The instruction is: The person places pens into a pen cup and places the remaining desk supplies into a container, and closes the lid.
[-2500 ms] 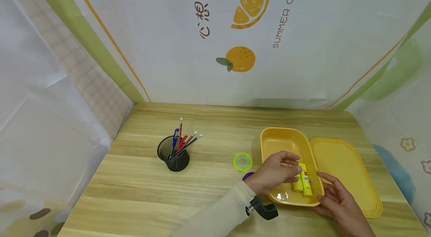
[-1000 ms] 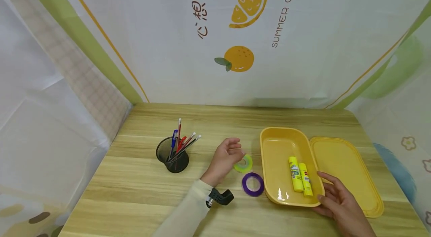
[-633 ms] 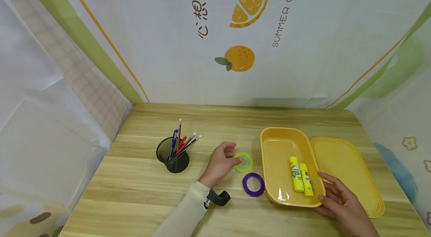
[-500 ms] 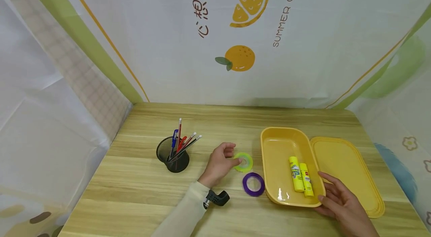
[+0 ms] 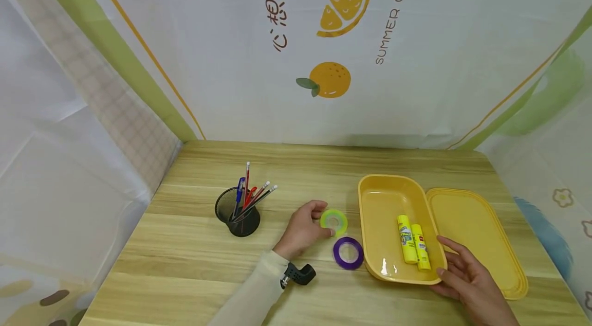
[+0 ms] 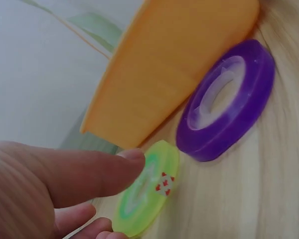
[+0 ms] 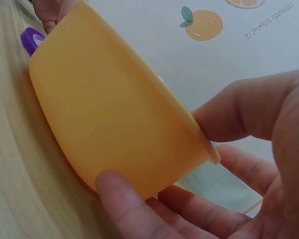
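Note:
A roll of yellow-green tape (image 5: 339, 221) lies flat on the table. My left hand (image 5: 302, 228) holds it by its edge, the thumb on the near side and the fingers curled at the far side. In the left wrist view the thumb overlaps the tape roll (image 6: 148, 199) and fingertips reach its lower edge. My right hand (image 5: 476, 282) grips the near right corner of a yellow plastic box (image 5: 381, 228), thumb at the rim and fingers against the outer wall (image 7: 99, 109). Two yellow glue sticks (image 5: 407, 241) lie inside the box.
A purple tape roll (image 5: 339, 259) lies between the left hand and the box. The yellow lid (image 5: 472, 233) lies right of the box. A black mesh pen cup (image 5: 247, 225) with pencils and pens stands at left. A printed cloth (image 5: 416, 100) hangs behind the table (image 5: 194, 264).
My left hand has left the box, moved left to the yellow-green tape roll, and brought its thumb to the roll's near edge. The right hand has stayed at the box corner.

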`<action>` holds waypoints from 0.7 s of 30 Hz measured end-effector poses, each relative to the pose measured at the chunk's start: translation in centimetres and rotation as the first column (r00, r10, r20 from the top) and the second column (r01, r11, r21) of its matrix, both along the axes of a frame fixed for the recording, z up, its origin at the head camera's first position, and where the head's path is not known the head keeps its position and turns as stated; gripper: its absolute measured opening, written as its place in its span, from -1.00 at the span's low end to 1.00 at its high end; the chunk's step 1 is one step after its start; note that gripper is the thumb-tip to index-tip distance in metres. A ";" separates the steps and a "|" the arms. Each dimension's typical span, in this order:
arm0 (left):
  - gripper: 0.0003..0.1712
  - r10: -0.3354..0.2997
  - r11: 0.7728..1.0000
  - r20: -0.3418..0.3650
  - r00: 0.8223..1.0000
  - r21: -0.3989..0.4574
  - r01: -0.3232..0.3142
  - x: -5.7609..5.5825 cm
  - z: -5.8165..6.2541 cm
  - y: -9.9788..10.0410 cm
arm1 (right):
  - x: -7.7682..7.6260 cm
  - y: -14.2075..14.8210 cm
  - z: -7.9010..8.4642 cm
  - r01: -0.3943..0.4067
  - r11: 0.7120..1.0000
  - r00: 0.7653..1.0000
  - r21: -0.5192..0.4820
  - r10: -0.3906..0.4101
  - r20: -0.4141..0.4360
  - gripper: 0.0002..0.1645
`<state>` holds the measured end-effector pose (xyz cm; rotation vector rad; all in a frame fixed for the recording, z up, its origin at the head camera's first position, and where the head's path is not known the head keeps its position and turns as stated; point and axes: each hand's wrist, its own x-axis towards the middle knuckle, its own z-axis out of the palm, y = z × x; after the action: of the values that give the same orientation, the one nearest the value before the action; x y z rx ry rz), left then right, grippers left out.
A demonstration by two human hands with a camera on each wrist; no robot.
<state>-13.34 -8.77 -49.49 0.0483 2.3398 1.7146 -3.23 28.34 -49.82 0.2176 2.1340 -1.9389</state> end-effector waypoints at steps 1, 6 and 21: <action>-0.19 -0.006 1.000 -0.005 1.000 -0.011 0.006 0.0 0.0 0.1 | 0.0 0.0 0.0 -0.004 1.000 1.000 -0.004 0.004 -0.006 -0.18; -0.13 -0.028 0.997 -0.028 0.999 -0.066 0.026 -0.2 -0.2 0.3 | 0.0 0.0 -0.1 -0.010 1.000 1.000 -0.026 0.009 -0.026 -0.20; 0.00 -0.134 0.964 -0.123 0.983 -0.246 0.101 -0.1 0.0 0.9 | -0.1 -0.1 -0.1 -0.005 1.000 1.000 -0.027 0.004 -0.030 -0.20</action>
<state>-13.47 -7.84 -49.46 0.2666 2.5696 1.4060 -3.28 28.22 -49.93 0.1796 2.1238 -1.9794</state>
